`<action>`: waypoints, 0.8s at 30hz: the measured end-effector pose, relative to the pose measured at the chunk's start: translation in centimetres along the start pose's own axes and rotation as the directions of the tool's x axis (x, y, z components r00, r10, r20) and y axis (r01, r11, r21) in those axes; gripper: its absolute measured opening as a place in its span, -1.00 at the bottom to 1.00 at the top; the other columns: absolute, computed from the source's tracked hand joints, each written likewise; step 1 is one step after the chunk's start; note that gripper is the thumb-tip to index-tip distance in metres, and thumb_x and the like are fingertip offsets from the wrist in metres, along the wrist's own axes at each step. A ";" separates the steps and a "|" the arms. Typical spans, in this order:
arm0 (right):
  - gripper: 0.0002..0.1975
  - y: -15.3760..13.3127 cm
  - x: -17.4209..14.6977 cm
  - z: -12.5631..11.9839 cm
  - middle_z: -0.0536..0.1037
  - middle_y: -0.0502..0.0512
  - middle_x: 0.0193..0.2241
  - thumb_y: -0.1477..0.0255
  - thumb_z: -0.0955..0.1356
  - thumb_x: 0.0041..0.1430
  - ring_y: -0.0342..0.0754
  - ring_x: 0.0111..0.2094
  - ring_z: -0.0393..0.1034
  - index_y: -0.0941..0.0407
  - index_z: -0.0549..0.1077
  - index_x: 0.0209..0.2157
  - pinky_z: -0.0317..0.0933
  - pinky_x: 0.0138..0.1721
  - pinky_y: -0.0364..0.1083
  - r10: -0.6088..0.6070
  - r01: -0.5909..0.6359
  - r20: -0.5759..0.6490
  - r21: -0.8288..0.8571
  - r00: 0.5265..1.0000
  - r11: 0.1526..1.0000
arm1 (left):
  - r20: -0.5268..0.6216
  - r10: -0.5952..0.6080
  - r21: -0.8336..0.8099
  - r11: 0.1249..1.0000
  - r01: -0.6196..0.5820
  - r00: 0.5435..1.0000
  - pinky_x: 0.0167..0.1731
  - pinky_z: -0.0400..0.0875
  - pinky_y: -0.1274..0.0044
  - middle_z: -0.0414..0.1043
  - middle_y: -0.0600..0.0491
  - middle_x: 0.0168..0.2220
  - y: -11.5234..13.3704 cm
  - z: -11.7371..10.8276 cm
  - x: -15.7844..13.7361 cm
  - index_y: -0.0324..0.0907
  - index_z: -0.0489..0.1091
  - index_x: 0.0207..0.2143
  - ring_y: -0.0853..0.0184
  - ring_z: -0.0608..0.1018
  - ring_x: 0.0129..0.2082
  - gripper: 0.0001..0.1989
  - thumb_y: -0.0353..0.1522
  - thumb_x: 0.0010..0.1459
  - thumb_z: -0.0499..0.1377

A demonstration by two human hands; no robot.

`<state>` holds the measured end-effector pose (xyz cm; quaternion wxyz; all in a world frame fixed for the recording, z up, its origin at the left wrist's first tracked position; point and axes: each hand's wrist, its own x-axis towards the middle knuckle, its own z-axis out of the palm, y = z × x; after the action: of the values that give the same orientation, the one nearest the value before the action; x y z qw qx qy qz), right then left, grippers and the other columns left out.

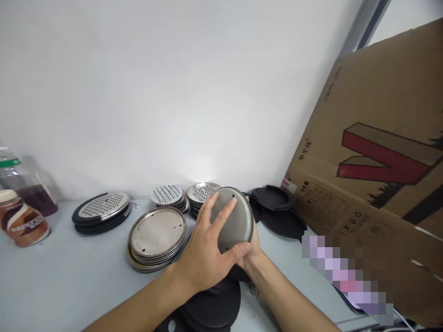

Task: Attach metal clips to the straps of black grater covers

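Observation:
A round grey metal lid (239,223) with small holes near its rim is tilted up between my hands. My left hand (206,251) lies over its face, fingers spread and thumb at the lower edge. Behind it, my right hand (255,246) supports the lid from the far side, its fingers mostly hidden. A dark part shows below the lid. Under my hands sit black round plastic pieces (214,306). Just left of my left hand is a stack of similar metal lids (159,233).
Along the wall stand grater discs (167,195), more stacked graters (202,191), a black-rimmed grater (104,207) and black round parts (272,198). Two bottles (24,219) are at far left. A cardboard box (374,175) leans at right, beside a pixelated purple object (346,281).

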<state>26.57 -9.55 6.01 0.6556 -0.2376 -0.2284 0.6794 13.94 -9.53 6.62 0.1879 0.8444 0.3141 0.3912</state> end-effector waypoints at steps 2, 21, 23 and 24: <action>-0.48 -0.4 -0.4 0.3 0.67 0.10 -0.34 -0.07 0.40 0.00 0.12 -0.13 0.53 0.09 0.61 -0.26 0.38 -0.04 0.02 0.029 -0.030 0.021 0.027 0.999 0.999 | -0.020 0.014 -0.015 1.000 -0.014 1.000 0.29 0.05 0.08 -0.21 -0.02 0.41 -0.2 -0.4 -0.1 0.09 -0.01 0.35 -0.03 0.02 0.37 -0.26 -0.10 0.18 0.20; -0.58 1.0 -1.8 0.7 0.67 0.11 -0.29 0.02 0.46 -0.05 0.22 0.07 0.41 0.04 0.61 -0.28 0.21 0.17 0.18 -0.041 0.049 0.112 -0.071 0.993 0.996 | -0.327 -0.017 -0.062 0.998 -0.004 0.945 0.32 0.03 0.24 0.03 -0.06 0.36 -2.3 -1.6 -1.3 -0.11 0.22 0.26 0.13 0.12 0.35 -0.54 -0.28 0.33 0.05; -0.57 1.4 -1.3 0.4 0.66 0.10 -0.20 0.05 0.45 -0.01 0.20 0.10 0.38 0.03 0.59 -0.18 0.17 0.20 0.17 -0.098 0.107 0.104 -0.078 0.990 0.991 | -0.282 0.041 -0.064 0.996 -0.062 0.959 0.31 0.05 0.23 -0.01 -0.07 0.37 -1.5 -1.4 -1.8 -0.10 0.21 0.26 0.09 0.12 0.35 -0.50 -0.26 0.30 0.10; -0.54 1.5 -1.0 0.2 0.63 0.09 -0.13 0.08 0.46 0.00 0.18 0.13 0.36 0.01 0.56 -0.09 0.15 0.21 0.17 -0.135 0.146 0.123 -0.088 0.983 0.985 | -0.244 0.055 -0.087 0.993 -0.078 0.968 0.30 0.07 0.24 0.00 -0.08 0.37 -1.2 -1.3 -2.0 -0.10 0.19 0.27 0.08 0.14 0.34 -0.48 -0.24 0.28 0.12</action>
<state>25.28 -10.65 5.23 0.6753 -0.2123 -0.3150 0.6322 11.47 -9.88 5.67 0.1753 0.7906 0.2870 0.5118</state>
